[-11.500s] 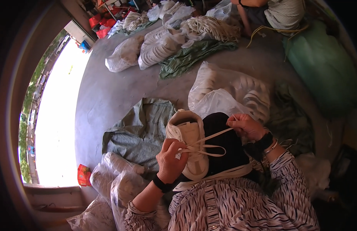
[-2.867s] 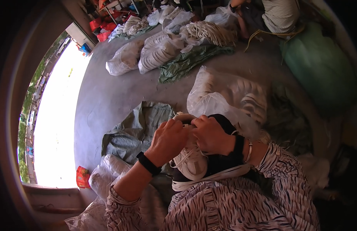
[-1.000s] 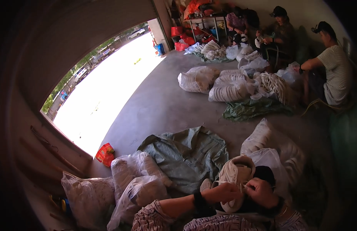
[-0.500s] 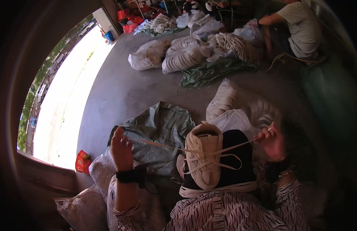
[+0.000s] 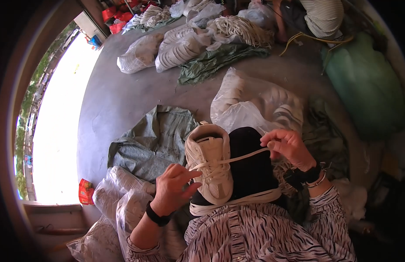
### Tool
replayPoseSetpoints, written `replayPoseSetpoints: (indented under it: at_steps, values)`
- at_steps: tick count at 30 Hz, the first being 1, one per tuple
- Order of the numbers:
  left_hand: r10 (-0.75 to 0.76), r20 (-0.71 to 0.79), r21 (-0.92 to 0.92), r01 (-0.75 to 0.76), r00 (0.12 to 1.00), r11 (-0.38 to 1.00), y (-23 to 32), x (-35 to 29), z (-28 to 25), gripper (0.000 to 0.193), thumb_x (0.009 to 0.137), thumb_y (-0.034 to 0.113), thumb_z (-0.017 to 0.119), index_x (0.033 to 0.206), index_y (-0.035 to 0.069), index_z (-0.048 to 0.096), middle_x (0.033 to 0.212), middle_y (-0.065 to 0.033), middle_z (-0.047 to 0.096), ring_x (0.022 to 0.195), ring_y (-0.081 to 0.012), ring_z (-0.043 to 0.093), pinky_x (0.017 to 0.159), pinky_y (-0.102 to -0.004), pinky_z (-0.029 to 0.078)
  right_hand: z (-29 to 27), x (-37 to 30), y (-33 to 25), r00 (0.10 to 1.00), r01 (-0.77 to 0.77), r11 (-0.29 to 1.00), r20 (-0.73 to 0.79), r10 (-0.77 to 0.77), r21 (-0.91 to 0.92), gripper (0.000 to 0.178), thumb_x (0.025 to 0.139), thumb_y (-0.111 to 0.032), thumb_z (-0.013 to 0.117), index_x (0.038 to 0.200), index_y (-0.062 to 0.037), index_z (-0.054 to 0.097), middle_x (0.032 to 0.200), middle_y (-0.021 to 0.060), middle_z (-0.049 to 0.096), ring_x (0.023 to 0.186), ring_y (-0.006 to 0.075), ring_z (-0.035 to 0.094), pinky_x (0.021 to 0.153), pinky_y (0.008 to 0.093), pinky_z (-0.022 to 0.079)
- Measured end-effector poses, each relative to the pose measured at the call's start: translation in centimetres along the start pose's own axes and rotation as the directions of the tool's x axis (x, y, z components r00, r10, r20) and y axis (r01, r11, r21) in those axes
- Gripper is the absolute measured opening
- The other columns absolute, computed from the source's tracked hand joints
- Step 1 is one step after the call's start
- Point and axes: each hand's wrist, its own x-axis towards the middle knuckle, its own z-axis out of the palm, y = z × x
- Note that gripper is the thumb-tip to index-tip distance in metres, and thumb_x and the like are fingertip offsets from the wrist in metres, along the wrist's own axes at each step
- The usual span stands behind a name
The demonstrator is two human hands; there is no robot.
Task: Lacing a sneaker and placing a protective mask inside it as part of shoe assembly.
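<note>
A cream high-top sneaker rests upright on a black cloth over my lap, its toe toward me. Its laces cross at the front in a knot. My right hand pinches one end of the shoelace, drawn out to the right of the shoe. Close to the left side of the sneaker is my left hand, thumb and forefinger apart beside the laces. Whether a strand touches its fingertips is hard to make out. A bundle of flat cream laces lies across my lap below the toe.
Clear plastic bags of pale shoe parts lie ahead, with more bags farther off. A grey-green woven sheet covers floor at the left. A large green sack stands right. Another person sits at the back.
Both hands have come in from wide apart. The left has let go of its lace end and moved beside the shoe's laces; the right still holds its end. The loop at the right has gone.
</note>
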Motion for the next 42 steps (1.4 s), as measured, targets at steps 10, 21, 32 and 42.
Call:
replayPoseSetpoints:
  at_steps: [10, 21, 32, 42]
  values:
    - [-0.172, 0.056, -0.234, 0.181, 0.983, 0.955, -3.1, 1.5, 4.2, 0.024, 0.069, 0.009, 0.071, 0.087, 0.007, 0.055, 0.084, -0.0058, 0.05, 0.079, -0.0228, 0.054, 0.072, -0.0343, 0.047, 2.6, 2.0, 0.9, 0.986, 0.108, 0.87, -0.062, -0.156, -0.481, 0.011, 0.082, -0.009, 0.065, 0.08, 0.002, 0.064, 0.061, 0.0013, 0.057, 0.06, 0.0067, 0.051, 0.055, 0.0233, 0.041]
    - [-0.636, -0.112, -0.503, 0.508, 0.764, 0.699, -3.4, -1.7, 6.8, 0.018, 0.078, 0.009, 0.07, 0.087, 0.002, 0.055, 0.069, 0.0039, 0.05, 0.062, -0.0039, 0.042, 0.057, -0.0207, 0.037, 5.4, 0.7, 1.5, 0.758, 0.607, 0.329, 0.403, -0.512, -0.724, 0.024, 0.073, -0.015, 0.072, 0.091, -0.0061, 0.058, 0.087, 0.0085, 0.054, 0.08, 0.0237, 0.059, 0.066, 0.0325, 0.05]
    - [-0.629, 0.2, -0.892, 0.406, 0.751, 0.201, -4.2, -0.3, 3.6, 0.023, 0.092, 0.02, 0.047, 0.074, 0.006, 0.051, 0.064, 0.0013, 0.049, 0.055, -0.0072, 0.044, 0.051, -0.0218, 0.037, 6.7, 3.5, 1.9, 0.807, 0.531, 0.583, 0.578, -0.125, -0.615, 0.015, 0.071, -0.007, 0.064, 0.081, -0.0048, 0.053, 0.079, 0.0102, 0.055, 0.077, 0.0286, 0.059, 0.066, 0.0376, 0.048]
    - [-0.511, 0.258, -0.966, 0.22, 0.82, -0.135, -4.9, -0.3, 3.5, 0.023, 0.093, 0.024, 0.045, 0.076, 0.009, 0.047, 0.06, 0.0017, 0.04, 0.049, -0.0079, 0.031, 0.047, -0.0232, 0.028, 8.1, 3.6, 3.2, 0.862, 0.494, 0.692, 0.198, -0.466, -0.526, 0.015, 0.075, 0.002, 0.064, 0.086, -0.0045, 0.057, 0.079, 0.0077, 0.051, 0.068, 0.0241, 0.055, 0.059, 0.0319, 0.045]
